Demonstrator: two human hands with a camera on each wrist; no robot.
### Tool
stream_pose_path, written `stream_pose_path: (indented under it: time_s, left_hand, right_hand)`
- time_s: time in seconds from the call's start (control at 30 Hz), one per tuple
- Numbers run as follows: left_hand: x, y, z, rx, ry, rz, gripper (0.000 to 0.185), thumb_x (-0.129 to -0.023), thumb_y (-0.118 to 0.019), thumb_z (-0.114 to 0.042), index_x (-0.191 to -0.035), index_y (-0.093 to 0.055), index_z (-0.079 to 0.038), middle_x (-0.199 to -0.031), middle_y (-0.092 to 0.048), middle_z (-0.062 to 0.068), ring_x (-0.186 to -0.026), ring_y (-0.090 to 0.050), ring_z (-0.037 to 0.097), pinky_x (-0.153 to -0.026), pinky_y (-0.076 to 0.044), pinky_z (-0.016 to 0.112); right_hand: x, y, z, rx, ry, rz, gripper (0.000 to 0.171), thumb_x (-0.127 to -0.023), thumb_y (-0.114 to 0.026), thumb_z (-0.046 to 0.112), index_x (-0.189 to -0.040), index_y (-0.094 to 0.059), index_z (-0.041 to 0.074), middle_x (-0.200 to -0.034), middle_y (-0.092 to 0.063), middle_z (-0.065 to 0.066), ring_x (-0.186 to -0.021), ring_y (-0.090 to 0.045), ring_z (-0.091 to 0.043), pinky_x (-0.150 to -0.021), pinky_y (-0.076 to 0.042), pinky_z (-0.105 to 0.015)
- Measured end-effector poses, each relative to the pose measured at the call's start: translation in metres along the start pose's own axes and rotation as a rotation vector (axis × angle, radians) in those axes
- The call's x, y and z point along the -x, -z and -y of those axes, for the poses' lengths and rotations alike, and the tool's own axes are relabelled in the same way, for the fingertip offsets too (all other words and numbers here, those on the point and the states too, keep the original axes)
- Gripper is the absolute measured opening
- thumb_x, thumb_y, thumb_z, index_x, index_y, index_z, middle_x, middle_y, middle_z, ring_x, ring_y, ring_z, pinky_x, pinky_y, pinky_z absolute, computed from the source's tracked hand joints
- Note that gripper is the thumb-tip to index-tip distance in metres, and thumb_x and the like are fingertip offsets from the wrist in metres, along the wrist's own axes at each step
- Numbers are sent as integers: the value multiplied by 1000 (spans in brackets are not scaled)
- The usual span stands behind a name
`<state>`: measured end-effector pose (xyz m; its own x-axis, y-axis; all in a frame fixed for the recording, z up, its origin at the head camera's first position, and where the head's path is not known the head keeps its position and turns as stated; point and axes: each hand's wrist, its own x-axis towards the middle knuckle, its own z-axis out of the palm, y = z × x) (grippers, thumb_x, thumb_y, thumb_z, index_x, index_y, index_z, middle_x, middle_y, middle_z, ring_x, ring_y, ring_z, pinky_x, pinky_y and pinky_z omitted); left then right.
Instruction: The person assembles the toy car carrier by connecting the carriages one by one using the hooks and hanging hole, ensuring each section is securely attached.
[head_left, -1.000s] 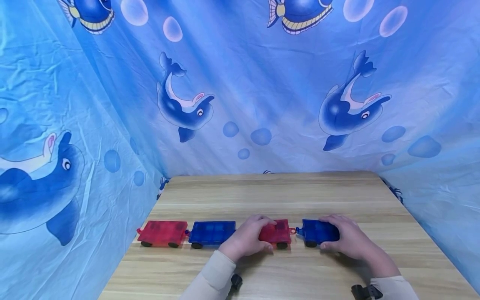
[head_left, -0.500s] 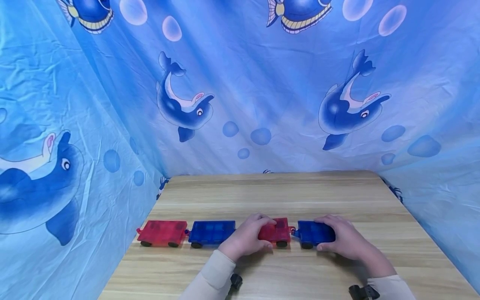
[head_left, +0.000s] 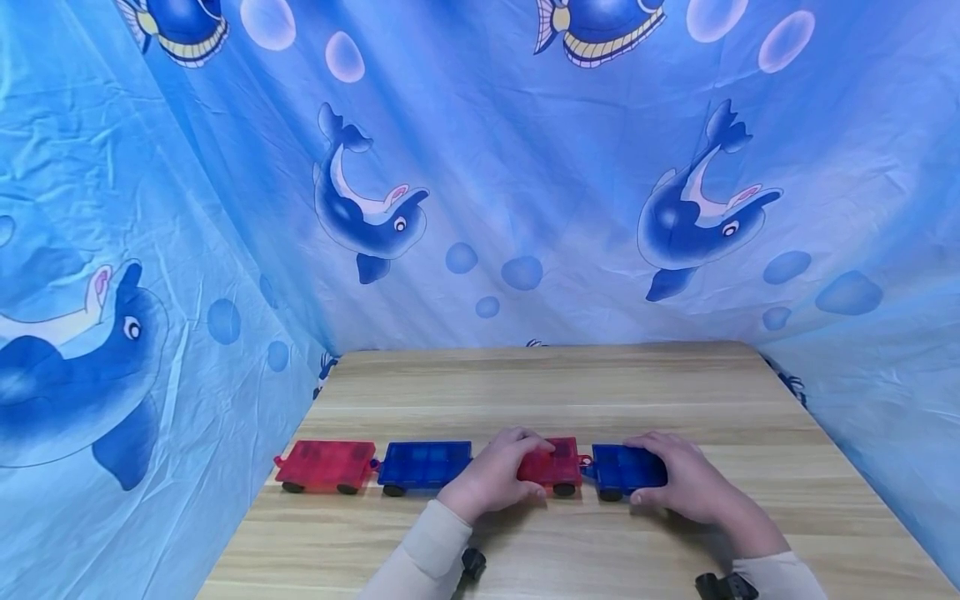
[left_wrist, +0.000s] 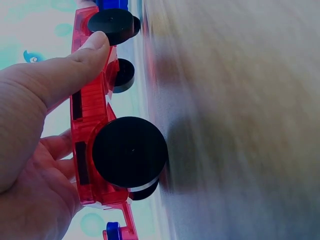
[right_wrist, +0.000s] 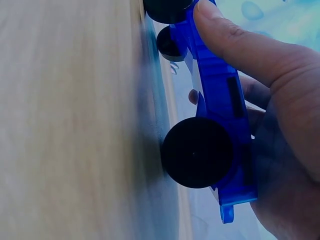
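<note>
Four-wheeled toy train cars of see-through plastic stand in a row on the wooden table (head_left: 600,550). My left hand (head_left: 497,475) grips a red train car (head_left: 562,463) from above, thumb at its near side. Right of it, a blue train car (head_left: 617,468) is held by my right hand (head_left: 686,477) between thumb and fingers. The blue car's front coupling meets the red car's ring (head_left: 585,461); whether they are hooked I cannot tell. In the right wrist view, black wheels (right_wrist: 197,152) sit at the tabletop.
To the left stand another blue train car (head_left: 424,464) and another red train car (head_left: 327,465), joined at their couplings. A blue curtain (head_left: 480,183) with dolphins hangs behind the table and along its sides.
My right hand has slid the blue car left, closing the gap to the red car's coupling. My left hand and its red car have stayed almost still.
</note>
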<state>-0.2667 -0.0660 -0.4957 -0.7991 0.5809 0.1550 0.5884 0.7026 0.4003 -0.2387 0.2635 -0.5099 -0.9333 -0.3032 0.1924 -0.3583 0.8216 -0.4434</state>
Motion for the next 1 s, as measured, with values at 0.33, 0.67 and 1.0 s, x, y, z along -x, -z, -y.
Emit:
stream_pose_path:
  time_s: [0.33, 0.67, 1.0]
  left_hand:
    - [0, 1, -1, -12, -3, 5, 65, -73, -84, -40, -131, -55, -39, -126, -50, -11, -116, -46, 15, -88, -50, 37]
    - [-1, -2, 1, -43, -10, 18, 63, -72, -83, -45, -129, -56, -39, -131, -49, -10, -119, -47, 16, -91, -49, 38]
    - [-1, -2, 0, -45, -19, 8, 62, -72, -83, -45, -129, -57, -39, -130, -49, -9, -118, -47, 16, -90, -49, 39]
  right_hand:
    - [-1, 2, -6, -15, 13, 9, 83, -62, -83, 59, -134, -57, 26, -128, -56, 5, -124, -46, -32, -96, -35, -62]
    - [0, 2, -10, -27, 2, 6, 83, -62, -82, 61, -134, -57, 25, -131, -56, 1, -125, -45, -35, -95, -35, -64]
    - [0, 3, -11, -37, -3, 10, 84, -62, -81, 62, -133, -57, 26, -130, -56, 2, -125, -45, -35, -95, -35, -64]
